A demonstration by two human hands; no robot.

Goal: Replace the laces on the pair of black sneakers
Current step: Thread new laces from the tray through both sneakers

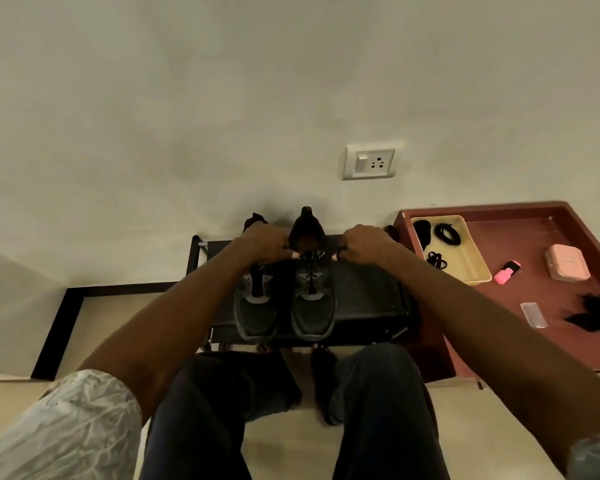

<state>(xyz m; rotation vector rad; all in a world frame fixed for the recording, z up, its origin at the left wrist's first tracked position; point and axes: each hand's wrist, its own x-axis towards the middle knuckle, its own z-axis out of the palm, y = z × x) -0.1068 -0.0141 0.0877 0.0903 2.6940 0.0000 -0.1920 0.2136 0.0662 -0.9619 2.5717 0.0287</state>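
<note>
Evidently lacing is underway: at frame centre both sneakers [284,303] sit on a dark rack [368,299]; left hand [262,242] and right hand [364,245] each pinch a lace end [340,255] at the right shoe's top eyelets. Next probably comes tightening or tying.

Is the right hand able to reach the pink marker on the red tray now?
Probably yes. The pink marker lies uncovered on the red tray, with open tray between it and the right hand. But that hand is busy at the sneaker and must let go first.

Black sneakers [284,303], pink case [567,262]
</note>
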